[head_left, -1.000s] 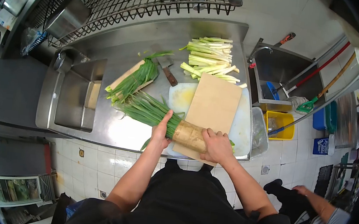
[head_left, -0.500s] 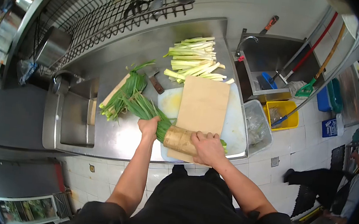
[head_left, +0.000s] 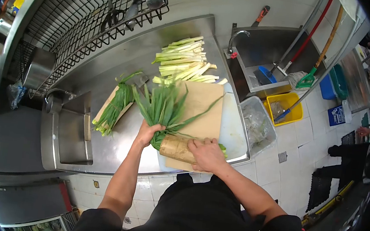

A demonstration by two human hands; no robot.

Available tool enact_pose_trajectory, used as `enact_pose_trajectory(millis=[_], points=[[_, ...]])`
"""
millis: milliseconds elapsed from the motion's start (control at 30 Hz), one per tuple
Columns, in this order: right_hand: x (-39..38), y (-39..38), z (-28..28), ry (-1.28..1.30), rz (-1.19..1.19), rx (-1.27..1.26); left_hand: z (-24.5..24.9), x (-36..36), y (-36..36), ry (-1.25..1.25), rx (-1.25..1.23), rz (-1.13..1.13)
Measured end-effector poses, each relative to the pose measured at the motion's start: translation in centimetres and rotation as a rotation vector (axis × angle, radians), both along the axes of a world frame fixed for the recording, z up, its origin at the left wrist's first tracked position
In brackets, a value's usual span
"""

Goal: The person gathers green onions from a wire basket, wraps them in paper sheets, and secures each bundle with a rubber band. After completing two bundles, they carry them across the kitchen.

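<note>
A bundle of long green leaves [head_left: 162, 106] lies across the front of the steel counter, its lower part wrapped in brown paper [head_left: 176, 148]. My left hand [head_left: 149, 133] is closed round the leaves just left of the wrap. My right hand [head_left: 208, 155] grips the wrapped part near its right end, where pale green stalk ends stick out. Beneath the bundle, a flat brown paper sheet [head_left: 208, 104] rests on a white cutting board [head_left: 234, 125]. A second green bunch [head_left: 116, 106] on brown paper lies to the left. Cut pale stalks [head_left: 184, 61] are spread behind the board.
A small sink [head_left: 72, 133] is at the left, below a wire rack [head_left: 86, 24]. On the right are a deep sink [head_left: 268, 52], mop handles, a clear bin [head_left: 258, 125] and a yellow bin [head_left: 292, 102]. Another person's dark-clothed legs [head_left: 347, 162] show at far right.
The leaf tops have swung up and spread away from the second bunch. Both hands keep hold of the bundle. The camera view has shifted, and the other person at right has moved.
</note>
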State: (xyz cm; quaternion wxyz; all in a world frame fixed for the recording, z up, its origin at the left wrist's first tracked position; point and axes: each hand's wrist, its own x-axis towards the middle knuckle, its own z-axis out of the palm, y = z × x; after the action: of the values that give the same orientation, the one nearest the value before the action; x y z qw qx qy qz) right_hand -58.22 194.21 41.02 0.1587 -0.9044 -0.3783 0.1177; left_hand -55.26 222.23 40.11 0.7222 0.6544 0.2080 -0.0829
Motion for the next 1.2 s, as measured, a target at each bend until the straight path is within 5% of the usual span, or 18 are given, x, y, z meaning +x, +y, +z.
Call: enact_pose_trajectory(millis=[300, 533, 700, 767, 933, 1000, 1067, 1167, 1200], points=[[0.6, 0.0, 0.5, 0.13, 0.02, -0.136, 1.7, 4.4, -2.3, -0.092, 0.297, -1.065], [0.5, 0.0, -0.1, 0.219, -0.082, 0.043, 3.8, 5.1, -5.3, -0.258, 0.553, -1.441], [0.0, -0.1, -0.1, 0.233, -0.116, 0.03, 2.4, 5.3, -5.9, -0.37, 0.529, -1.48], [-0.8, -0.5, -0.4, -0.132, -0.154, 0.182, 2.0, 5.4, -5.6, -0.301, 0.522, -1.47], [-1.4, -1.6, 7.4, 0.047, -0.312, 0.334, 1.3, 5.4, -5.6, -0.347, 0.554, -1.471], [2.7, 1.0, 10.3, -0.22, -0.159, 0.471, 2.9, 5.0, -5.7, -0.278, 0.65, -1.477], [8.1, 4.9, 7.0, 0.056, 0.035, 0.505, 3.1, 4.6, -5.7, -0.212, 0.749, -1.478], [13.2, 9.0, 2.0, 0.073, 0.289, 0.348, 1.1, 4.2, -5.1, -0.403, 0.729, -1.392], [13.6, 9.6, 2.5, 0.274, 0.259, -0.016, 0.8, 4.2, -5.0, -0.412, 0.74, -1.386]])
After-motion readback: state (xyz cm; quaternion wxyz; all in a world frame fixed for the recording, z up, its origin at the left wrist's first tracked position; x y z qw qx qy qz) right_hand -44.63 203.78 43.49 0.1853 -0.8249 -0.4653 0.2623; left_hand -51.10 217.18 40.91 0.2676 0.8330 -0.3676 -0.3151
